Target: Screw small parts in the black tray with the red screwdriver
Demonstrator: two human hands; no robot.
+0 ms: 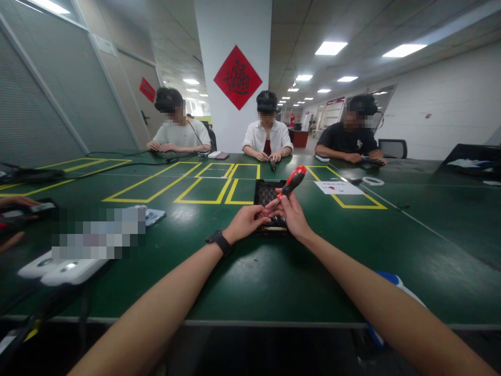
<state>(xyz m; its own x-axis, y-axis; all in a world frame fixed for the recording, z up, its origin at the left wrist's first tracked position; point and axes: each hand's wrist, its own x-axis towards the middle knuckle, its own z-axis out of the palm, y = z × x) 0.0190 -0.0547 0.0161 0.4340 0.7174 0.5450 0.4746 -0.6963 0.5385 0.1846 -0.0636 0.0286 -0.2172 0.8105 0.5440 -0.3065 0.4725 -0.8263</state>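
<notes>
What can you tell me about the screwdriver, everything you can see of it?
The screwdriver has a thick, rounded handle in red and black, apparently plastic or rubber, with red at both ends. A slender shaft, probably metal, runs from it. It is held tilted above the black case, handle up and to the right, shaft down and to the left. The right hand holds it near the handle's lower end; the left hand's fingertips meet the shaft's lower part. The tip can't be made out.
</notes>
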